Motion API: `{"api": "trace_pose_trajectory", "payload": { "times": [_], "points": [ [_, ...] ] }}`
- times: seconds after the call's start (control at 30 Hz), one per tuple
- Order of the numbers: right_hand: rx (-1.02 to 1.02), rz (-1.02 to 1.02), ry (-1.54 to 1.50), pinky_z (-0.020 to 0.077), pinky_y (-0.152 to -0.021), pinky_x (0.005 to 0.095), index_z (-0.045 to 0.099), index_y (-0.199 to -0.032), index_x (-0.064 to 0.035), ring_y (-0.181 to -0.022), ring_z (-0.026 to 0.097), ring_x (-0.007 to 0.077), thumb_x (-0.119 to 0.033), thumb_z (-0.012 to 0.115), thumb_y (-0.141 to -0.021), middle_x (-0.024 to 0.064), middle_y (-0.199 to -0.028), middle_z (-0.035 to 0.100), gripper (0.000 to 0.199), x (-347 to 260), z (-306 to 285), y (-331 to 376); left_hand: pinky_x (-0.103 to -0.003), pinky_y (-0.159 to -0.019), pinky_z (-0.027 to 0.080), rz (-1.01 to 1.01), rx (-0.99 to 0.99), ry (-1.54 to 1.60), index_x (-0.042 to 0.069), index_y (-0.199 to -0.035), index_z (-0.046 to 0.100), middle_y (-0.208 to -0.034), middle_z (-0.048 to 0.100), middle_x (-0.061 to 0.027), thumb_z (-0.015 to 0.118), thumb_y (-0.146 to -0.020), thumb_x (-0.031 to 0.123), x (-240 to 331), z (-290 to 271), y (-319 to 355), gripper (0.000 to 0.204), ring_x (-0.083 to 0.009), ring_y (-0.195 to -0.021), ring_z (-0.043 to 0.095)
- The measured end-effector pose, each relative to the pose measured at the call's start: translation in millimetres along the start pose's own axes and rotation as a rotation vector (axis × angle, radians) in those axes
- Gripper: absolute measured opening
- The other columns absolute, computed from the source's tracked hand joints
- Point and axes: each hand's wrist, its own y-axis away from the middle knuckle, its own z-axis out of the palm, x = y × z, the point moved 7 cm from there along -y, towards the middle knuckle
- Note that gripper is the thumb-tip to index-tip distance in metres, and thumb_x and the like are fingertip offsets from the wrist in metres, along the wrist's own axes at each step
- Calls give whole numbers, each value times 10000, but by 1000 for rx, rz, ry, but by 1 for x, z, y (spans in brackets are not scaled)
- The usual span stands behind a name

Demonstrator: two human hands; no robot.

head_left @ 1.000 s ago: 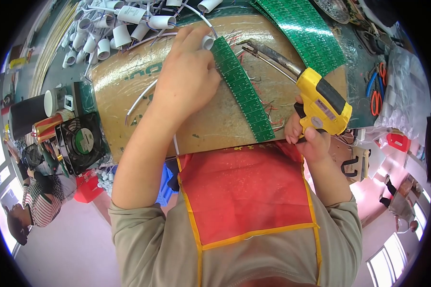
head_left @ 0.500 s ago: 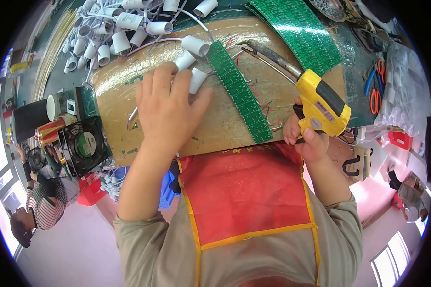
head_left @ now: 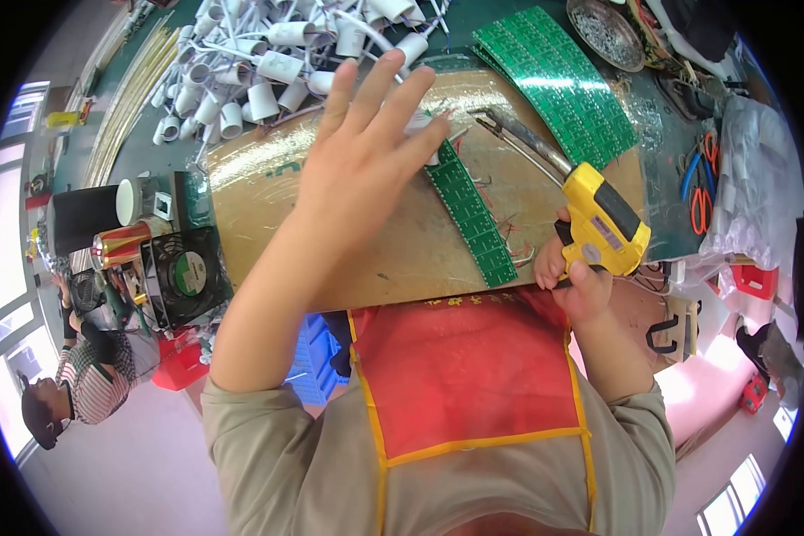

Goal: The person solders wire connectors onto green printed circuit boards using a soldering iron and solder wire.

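Note:
My right hand [head_left: 581, 281] is wrapped round the grip of a yellow soldering gun [head_left: 609, 223], its metal tip pointing up and left above the board. My left hand [head_left: 362, 165] is open, fingers spread, over the upper end of a narrow green circuit board strip [head_left: 473, 214]. Partly hidden behind its thumb and forefinger is a white cylindrical lamp holder [head_left: 417, 123]; whether the fingers touch it I cannot tell. The strip lies slanted on a brown work board [head_left: 366, 272], with thin red and white wires [head_left: 509, 232] along its right edge.
A heap of white lamp holders with cables [head_left: 277, 67] fills the far left. Large green circuit panels [head_left: 558, 85], a metal dish [head_left: 606, 34] and pliers [head_left: 699, 192] lie at the right. A black fan [head_left: 185, 275] stands left; another person [head_left: 89, 375] sits beyond it.
My left hand has moved up and right, and its fingers have spread. The lamp holders it was over no longer lie in the middle of the work board. My right hand keeps the soldering gun.

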Motion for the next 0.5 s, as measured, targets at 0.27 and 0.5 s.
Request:
{"api": "trace_pose_trajectory", "payload": {
  "times": [0.27,0.5],
  "points": [
    [-6,-55,7,463,-540,314,409,-1510,10,-575,512,145,-407,798,-926,20,-747,516,817,-1,-1,-1,-486,-1118,444,-244,330,88,97,-1207,740,-1292,707,-89,651,-876,-15,-57,-7,7,362,-318,-1277,629],
    [-32,-51,17,468,-562,312,393,-1521,11,-614,522,151,-388,777,-947,30,-780,524,797,-1,1,-2,-506,-1192,396,-228,47,-434,130,-1186,728,-1249,712,-62,735,-829,36,-120,-24,12,369,-288,-1301,623]
  ]
}}
